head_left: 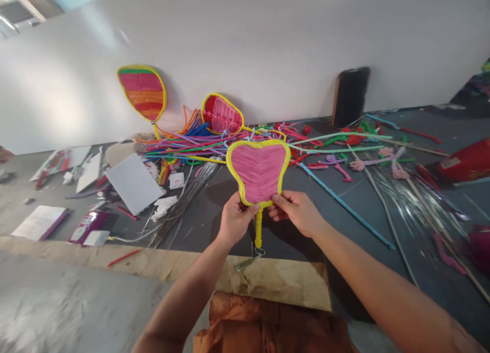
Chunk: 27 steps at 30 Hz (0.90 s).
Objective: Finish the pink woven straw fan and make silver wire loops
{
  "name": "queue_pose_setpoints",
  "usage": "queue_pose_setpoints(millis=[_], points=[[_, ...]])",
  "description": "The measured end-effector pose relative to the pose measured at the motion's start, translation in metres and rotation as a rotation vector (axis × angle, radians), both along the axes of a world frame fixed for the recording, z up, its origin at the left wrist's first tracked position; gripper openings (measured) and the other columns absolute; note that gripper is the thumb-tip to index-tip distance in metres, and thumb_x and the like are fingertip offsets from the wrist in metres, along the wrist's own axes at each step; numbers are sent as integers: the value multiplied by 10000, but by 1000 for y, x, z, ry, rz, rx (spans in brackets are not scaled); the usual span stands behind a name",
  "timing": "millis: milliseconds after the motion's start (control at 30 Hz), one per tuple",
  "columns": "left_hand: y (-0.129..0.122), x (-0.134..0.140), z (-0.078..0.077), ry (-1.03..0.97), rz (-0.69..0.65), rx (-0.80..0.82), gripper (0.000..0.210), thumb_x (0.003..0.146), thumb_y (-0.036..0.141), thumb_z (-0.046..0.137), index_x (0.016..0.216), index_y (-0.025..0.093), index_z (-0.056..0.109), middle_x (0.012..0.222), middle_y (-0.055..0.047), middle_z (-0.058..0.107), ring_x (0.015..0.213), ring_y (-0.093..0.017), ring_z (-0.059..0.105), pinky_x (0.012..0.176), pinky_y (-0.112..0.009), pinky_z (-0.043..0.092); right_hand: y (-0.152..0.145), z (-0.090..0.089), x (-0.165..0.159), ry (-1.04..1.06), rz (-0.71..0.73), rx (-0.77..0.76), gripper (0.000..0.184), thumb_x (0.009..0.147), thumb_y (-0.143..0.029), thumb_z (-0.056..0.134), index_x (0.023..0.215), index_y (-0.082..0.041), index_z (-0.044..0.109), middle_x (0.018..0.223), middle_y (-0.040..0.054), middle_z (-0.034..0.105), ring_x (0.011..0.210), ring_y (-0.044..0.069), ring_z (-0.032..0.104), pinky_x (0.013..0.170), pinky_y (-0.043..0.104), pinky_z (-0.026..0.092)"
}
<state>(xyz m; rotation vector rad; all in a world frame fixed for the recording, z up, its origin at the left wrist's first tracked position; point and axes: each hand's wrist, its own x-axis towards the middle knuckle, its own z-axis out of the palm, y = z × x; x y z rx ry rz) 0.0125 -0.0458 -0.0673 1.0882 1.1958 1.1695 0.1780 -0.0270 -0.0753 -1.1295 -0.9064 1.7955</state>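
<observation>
You hold the pink pipe-cleaner fan (260, 169) upright in front of you, over the near part of the dark tabletop (202, 230). Your left hand (235, 217) has its thumb and fingers clamped on the lower left of the yellow rim; your right hand (300, 210) pinches the lower right corner. The yellow handle (259, 229) hangs down between your hands, with a pale green tassel (245, 264) near its tip. Behind it lie bundled pipe cleaners (187, 144), and a striped fan (142, 92) stands farther left.
</observation>
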Motion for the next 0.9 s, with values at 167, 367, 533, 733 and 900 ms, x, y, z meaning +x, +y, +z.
queue_pose_setpoints(millis=[167, 367, 533, 733, 900], points=[[-2, 1, 0, -42, 22, 1, 284, 672, 317, 730, 849, 155, 578, 702, 20, 600, 584, -79, 507, 528, -194, 416, -2, 0, -2, 91, 57, -22, 326, 651, -450, 743, 734, -144, 666, 621, 19, 669, 520, 97, 614, 520, 217, 532], [-3, 5, 0, -70, -38, -31, 277, 672, 321, 724, 811, 150, 556, 658, 27, 562, 564, -76, 508, 501, -188, 429, -5, -1, -3, 126, 62, -80, 272, 577, -304, 818, 773, -157, 699, 657, 8, 678, 567, 90, 615, 561, 200, 536], [-4, 5, 1, -47, -68, -24, 304, 677, 371, 711, 779, 151, 527, 628, 38, 530, 495, -58, 482, 452, -183, 417, -5, -3, -3, 36, 82, -83, 260, 583, -333, 809, 696, -139, 677, 544, 0, 620, 464, 86, 547, 434, 196, 474], [-4, 3, 6, -199, -94, -75, 357, 636, 396, 742, 761, 133, 536, 609, 34, 542, 435, -45, 456, 400, -182, 379, -9, -6, -4, 76, 34, -69, 272, 591, -352, 804, 683, -147, 652, 542, -10, 601, 425, 72, 497, 399, 197, 424], [-3, 5, 11, -410, -60, -202, 358, 586, 349, 784, 743, 119, 559, 597, 19, 573, 421, -33, 451, 400, -170, 336, -12, -6, -9, 149, 5, 6, 280, 536, -319, 832, 720, -185, 669, 617, -7, 627, 489, 91, 505, 452, 234, 433]])
